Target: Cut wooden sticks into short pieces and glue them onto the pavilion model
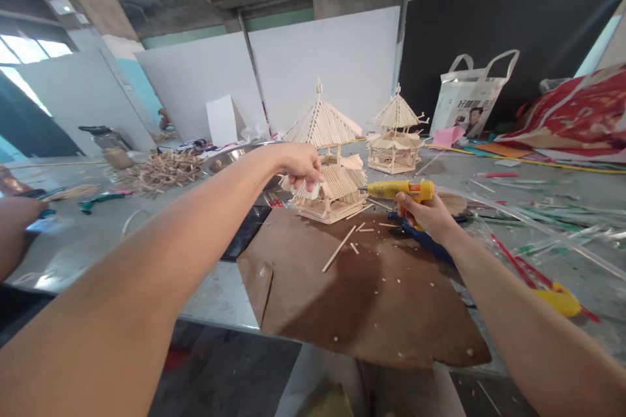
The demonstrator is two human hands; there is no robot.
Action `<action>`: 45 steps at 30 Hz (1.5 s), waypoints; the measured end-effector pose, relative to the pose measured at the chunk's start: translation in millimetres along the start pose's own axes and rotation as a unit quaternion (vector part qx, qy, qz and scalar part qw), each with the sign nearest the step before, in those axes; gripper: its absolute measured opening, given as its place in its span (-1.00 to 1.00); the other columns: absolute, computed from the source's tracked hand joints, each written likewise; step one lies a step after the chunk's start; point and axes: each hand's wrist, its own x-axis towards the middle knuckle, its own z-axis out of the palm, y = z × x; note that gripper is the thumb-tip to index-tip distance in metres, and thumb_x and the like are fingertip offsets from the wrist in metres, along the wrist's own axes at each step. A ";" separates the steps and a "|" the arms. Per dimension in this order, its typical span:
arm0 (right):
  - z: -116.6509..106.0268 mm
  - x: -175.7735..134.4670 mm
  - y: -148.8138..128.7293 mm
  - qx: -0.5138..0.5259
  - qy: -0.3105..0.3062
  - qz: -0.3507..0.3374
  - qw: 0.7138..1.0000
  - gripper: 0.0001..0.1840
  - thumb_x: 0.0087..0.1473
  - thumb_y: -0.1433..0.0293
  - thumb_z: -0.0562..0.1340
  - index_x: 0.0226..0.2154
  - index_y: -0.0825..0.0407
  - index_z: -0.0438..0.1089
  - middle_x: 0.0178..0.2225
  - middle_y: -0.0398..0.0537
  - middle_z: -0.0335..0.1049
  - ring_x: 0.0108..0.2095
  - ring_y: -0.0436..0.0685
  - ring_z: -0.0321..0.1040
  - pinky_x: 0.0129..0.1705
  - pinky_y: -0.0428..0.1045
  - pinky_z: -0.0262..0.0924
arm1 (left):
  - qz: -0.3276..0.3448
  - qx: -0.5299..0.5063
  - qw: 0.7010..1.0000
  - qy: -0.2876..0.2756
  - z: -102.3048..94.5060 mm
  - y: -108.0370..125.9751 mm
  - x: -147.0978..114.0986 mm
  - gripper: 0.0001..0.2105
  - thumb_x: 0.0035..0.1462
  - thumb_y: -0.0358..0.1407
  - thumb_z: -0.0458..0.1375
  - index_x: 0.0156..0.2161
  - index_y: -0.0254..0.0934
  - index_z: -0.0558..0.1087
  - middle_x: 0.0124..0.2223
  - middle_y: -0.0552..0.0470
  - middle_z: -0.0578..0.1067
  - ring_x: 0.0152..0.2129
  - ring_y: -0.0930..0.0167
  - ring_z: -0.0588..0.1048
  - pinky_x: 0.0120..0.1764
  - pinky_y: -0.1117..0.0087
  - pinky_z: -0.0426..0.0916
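Observation:
A pavilion model (337,186) built of thin wooden sticks, with two tiers of roof, stands at the back edge of a brown board (313,300). My left hand (303,166) reaches over its lower roof with fingers pinched together. A small pale piece shows beneath those fingertips; whether they grip it I cannot make out. In my right hand (420,212) is a yellow hot glue gun (398,189), its nozzle pointing left at the model's lower roof. A clear glue stick trails behind the gun. Loose wooden sticks (338,249) and short offcuts lie on the board.
A second stick pavilion (395,137) stands behind to the right. Metal bowl (220,159), stick pile (156,172) and bottle (107,143) are at left, near another person's arm (14,228). Glue sticks (562,241) and another yellow tool (560,300) lie at right.

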 end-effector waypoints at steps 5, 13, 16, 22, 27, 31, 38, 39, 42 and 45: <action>0.0 -0.4 -0.4 -0.007 -0.003 0.000 1.000 -0.53 -0.29 -0.02 0.20 -0.69 0.08 0.21 -0.75 -0.21 0.16 -0.79 -0.13 0.00 -0.77 -0.13 -0.10 | 0.011 -0.004 1.000 -0.002 -0.2 -3.2 1.6 -0.75 -0.14 -0.13 0.11 -0.43 -0.28 0.46 -0.48 0.01 0.49 -0.67 0.56 0.31 -0.53 0.49 0.19; 0.2 -1.6 -3.2 -0.010 -0.002 0.007 1.000 -0.53 -0.29 -0.02 0.19 -0.70 0.07 0.20 -0.76 -0.21 0.15 -0.79 -0.13 0.00 -0.78 -0.14 -0.11 | 0.013 -0.004 1.000 -0.005 -0.2 -4.7 2.1 -0.74 -0.14 -0.12 0.10 -0.41 -0.27 0.47 -0.47 0.00 0.49 -0.65 0.55 0.32 -0.51 0.48 0.20; 0.0 -1.2 -2.7 -0.007 -0.004 0.001 1.000 -0.53 -0.29 -0.01 0.19 -0.70 0.07 0.20 -0.74 -0.20 0.17 -0.79 -0.13 0.01 -0.78 -0.14 -0.10 | 0.011 -0.009 1.000 -0.007 0.0 -4.9 2.7 -0.74 -0.14 -0.12 0.11 -0.39 -0.26 0.47 -0.46 0.01 0.50 -0.65 0.55 0.33 -0.50 0.49 0.20; 0.1 -0.9 -2.2 -0.008 -0.005 0.003 1.000 -0.52 -0.29 -0.02 0.19 -0.69 0.07 0.20 -0.74 -0.20 0.17 -0.79 -0.14 0.00 -0.78 -0.14 -0.11 | 0.004 -0.007 1.000 0.001 0.4 -2.2 1.0 -0.75 -0.14 -0.14 0.12 -0.43 -0.30 0.45 -0.46 -0.01 0.50 -0.67 0.56 0.32 -0.53 0.49 0.19; 0.1 -1.7 -2.9 -0.011 -0.004 0.004 1.000 -0.52 -0.29 -0.03 0.19 -0.69 0.07 0.20 -0.74 -0.21 0.17 -0.79 -0.13 0.00 -0.78 -0.14 -0.12 | 0.005 -0.010 1.000 0.004 1.1 -1.3 -0.2 -0.75 -0.14 -0.13 0.12 -0.46 -0.30 0.45 -0.50 0.00 0.49 -0.67 0.57 0.31 -0.53 0.50 0.19; -0.2 -0.7 -1.8 -0.008 -0.004 0.002 1.000 -0.53 -0.28 -0.02 0.19 -0.69 0.07 0.21 -0.74 -0.20 0.17 -0.79 -0.13 0.00 -0.78 -0.14 -0.10 | 0.005 -0.009 1.000 -0.002 1.2 -0.8 -0.6 -0.76 -0.14 -0.13 0.11 -0.46 -0.29 0.44 -0.50 0.01 0.49 -0.67 0.57 0.32 -0.54 0.50 0.19; -0.1 -0.2 -1.8 -0.001 0.000 0.001 1.000 -0.53 -0.30 -0.02 0.21 -0.68 0.08 0.22 -0.74 -0.20 0.17 -0.79 -0.13 0.00 -0.78 -0.14 -0.10 | -0.004 -0.014 1.000 0.001 1.2 0.7 -1.3 -0.77 -0.12 -0.16 0.10 -0.43 -0.31 0.45 -0.46 -0.03 0.48 -0.66 0.53 0.34 -0.52 0.45 0.22; 0.0 -0.4 -2.2 0.000 0.001 0.003 1.000 -0.53 -0.31 -0.02 0.21 -0.68 0.08 0.22 -0.74 -0.20 0.17 -0.79 -0.13 0.00 -0.78 -0.14 -0.11 | -0.003 -0.015 1.000 0.001 1.2 0.5 -1.2 -0.76 -0.12 -0.16 0.10 -0.42 -0.31 0.45 -0.46 -0.04 0.48 -0.66 0.52 0.34 -0.51 0.45 0.23; 0.0 -0.7 -2.9 0.005 0.002 0.006 1.000 -0.52 -0.33 -0.03 0.21 -0.67 0.08 0.22 -0.75 -0.20 0.17 -0.79 -0.14 0.00 -0.78 -0.14 -0.11 | -0.002 -0.021 1.000 0.002 1.3 -0.6 -1.1 -0.76 -0.12 -0.15 0.10 -0.42 -0.30 0.45 -0.45 -0.03 0.48 -0.65 0.52 0.34 -0.51 0.44 0.23; -0.3 -0.7 -2.2 0.005 0.002 0.006 1.000 -0.52 -0.33 -0.03 0.21 -0.66 0.08 0.23 -0.75 -0.20 0.17 -0.79 -0.14 0.00 -0.78 -0.14 -0.11 | 0.001 -0.023 1.000 0.008 1.4 -0.9 -2.1 -0.75 -0.13 -0.14 0.10 -0.45 -0.31 0.45 -0.45 -0.03 0.48 -0.67 0.54 0.33 -0.54 0.46 0.22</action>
